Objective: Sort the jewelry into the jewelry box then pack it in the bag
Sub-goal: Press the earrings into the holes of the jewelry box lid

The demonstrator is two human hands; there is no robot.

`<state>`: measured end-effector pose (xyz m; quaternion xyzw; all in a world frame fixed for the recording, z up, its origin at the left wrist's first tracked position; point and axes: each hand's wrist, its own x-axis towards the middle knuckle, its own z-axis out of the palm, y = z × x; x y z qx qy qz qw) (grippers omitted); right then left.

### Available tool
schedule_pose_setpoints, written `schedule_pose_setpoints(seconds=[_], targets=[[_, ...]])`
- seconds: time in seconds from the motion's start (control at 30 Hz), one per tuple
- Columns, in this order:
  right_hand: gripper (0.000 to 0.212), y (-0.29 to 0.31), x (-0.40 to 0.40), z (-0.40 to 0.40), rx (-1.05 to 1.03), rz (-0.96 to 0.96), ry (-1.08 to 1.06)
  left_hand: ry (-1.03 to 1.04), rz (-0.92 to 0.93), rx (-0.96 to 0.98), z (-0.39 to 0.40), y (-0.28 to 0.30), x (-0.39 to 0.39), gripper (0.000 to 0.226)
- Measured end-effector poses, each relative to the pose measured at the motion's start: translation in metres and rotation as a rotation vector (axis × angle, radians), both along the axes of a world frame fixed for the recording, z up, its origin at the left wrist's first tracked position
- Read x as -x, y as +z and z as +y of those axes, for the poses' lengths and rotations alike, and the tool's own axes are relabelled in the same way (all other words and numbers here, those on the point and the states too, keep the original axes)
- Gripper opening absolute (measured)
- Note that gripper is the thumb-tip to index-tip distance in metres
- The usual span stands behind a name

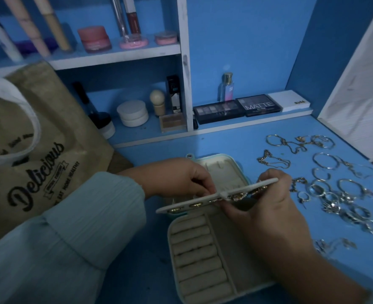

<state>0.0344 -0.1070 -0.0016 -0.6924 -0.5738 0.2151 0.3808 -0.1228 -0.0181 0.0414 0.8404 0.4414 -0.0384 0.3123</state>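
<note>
An open cream-lined jewelry box (194, 255) lies on the blue desk, its ring rolls toward me and its lid part at the back. Above its middle I hold the box's flat earring panel (194, 200) nearly level, with several gold earrings along its edge. My left hand (181, 178) pinches the panel's left part. My right hand (266, 207) grips its right part with a gold piece under the fingers. Loose rings, hoops and chains (334, 185) are spread to the right. A burlap bag (34, 145) printed "Delicious" stands at the left.
A blue and white shelf unit at the back holds cosmetics: a white jar (133, 113), eyeshadow palettes (238, 108), a perfume bottle (226, 86), a pink jar (94, 38). A white panel (356, 84) rises at the right edge.
</note>
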Motion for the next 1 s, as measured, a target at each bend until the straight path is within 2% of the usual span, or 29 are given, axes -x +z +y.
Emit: schedule_pose_setpoints(seconds=[0.13, 0.4, 0.9, 1.0], targets=[[0.071, 0.0, -0.001, 0.0, 0.015, 0.011, 0.001, 0.002, 0.008, 0.028, 0.002, 0.001, 0.0, 0.007], [0.072, -0.001, 0.0, -0.001, -0.014, 0.001, -0.006, -0.04, 0.056, 0.021, 0.005, 0.003, -0.003, 0.013], [0.073, 0.0, 0.001, -0.002, -0.024, -0.08, 0.008, -0.073, 0.074, -0.001, 0.01, 0.004, -0.004, 0.011], [0.071, 0.001, 0.0, -0.003, -0.013, -0.041, 0.004, -0.088, 0.087, 0.013, 0.012, 0.007, -0.005, 0.011]])
